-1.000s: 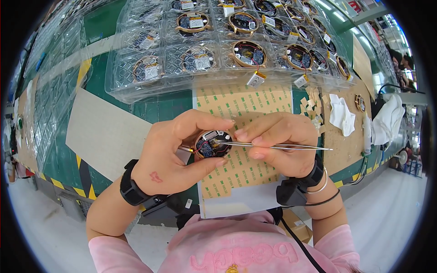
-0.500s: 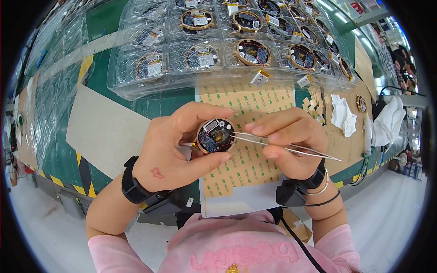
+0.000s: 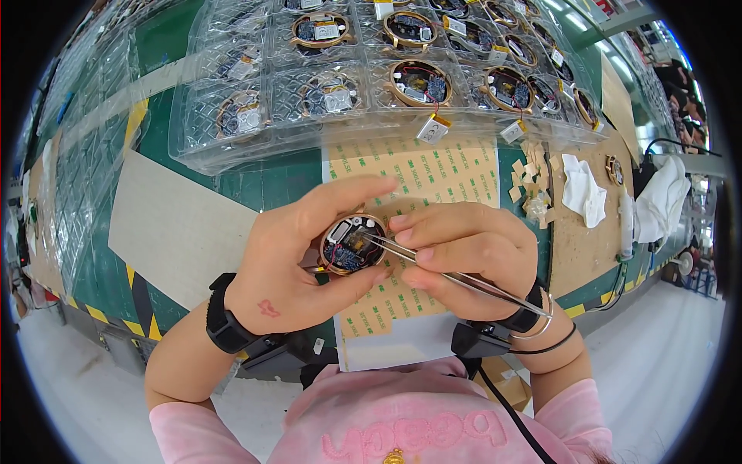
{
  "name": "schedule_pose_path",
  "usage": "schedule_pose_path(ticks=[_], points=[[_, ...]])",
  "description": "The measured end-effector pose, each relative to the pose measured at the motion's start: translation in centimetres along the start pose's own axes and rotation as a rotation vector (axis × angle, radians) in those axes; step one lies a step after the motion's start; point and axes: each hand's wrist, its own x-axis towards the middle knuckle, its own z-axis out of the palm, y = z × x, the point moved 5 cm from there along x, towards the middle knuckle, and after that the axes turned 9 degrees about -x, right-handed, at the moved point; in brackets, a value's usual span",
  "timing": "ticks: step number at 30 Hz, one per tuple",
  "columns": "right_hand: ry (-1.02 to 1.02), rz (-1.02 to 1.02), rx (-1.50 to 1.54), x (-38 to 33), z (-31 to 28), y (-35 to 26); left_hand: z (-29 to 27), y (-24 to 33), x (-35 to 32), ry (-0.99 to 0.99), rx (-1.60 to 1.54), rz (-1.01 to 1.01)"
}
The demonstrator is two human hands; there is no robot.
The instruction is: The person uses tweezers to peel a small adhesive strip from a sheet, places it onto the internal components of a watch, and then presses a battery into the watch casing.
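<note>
My left hand (image 3: pixel 297 255) grips a round gold-rimmed watch case (image 3: pixel 353 243) between thumb and fingers, its open inside facing up. Within the case are a dark circuit board, thin red wires and small metal parts. A bit of yellow and silver shows at its left edge, mostly hidden by my palm. My right hand (image 3: pixel 471 255) is closed around metal tweezers (image 3: pixel 444 272). Their tips reach over the inside of the case, near its middle; whether they pinch anything is too small to tell. Beneath both hands lies a tan adhesive sheet (image 3: pixel 433 174) with printed rows.
Clear plastic trays (image 3: pixel 301 127) of watch cases, some with a silver battery (image 3: pixel 433 128) hanging out on wires, stand at the back. A grey board (image 3: pixel 174 228) lies left. To the right are small tan pieces (image 3: pixel 529 174), a white cloth (image 3: pixel 583 191) and a brown board (image 3: pixel 576 247).
The watch case has shifted slightly left and down with my left hand and tilted. My right hand has followed left, and the tweezer tips have moved farther in over the case, closer together.
</note>
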Motion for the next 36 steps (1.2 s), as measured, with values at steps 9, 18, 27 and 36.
schedule_pose_path(ticks=[9, 18, 27, 36], points=[[-0.051, -0.074, -0.023, 0.2, 0.3, -0.4, -0.1, -0.2, -0.3, -0.093, 0.071, -0.125], [-0.042, -0.101, -0.09, 0.0, 0.5, -0.6, -0.1, -0.2, -0.3, -0.08, 0.056, -0.128], [-0.068, -0.233, -0.325, -0.5, 0.9, -1.7, -0.2, -0.6, -0.3, -0.029, 0.018, -0.169], [-0.018, -0.277, -0.351, -0.6, 1.2, -2.3, -0.3, -0.6, -0.3, 0.003, -0.003, -0.18]])
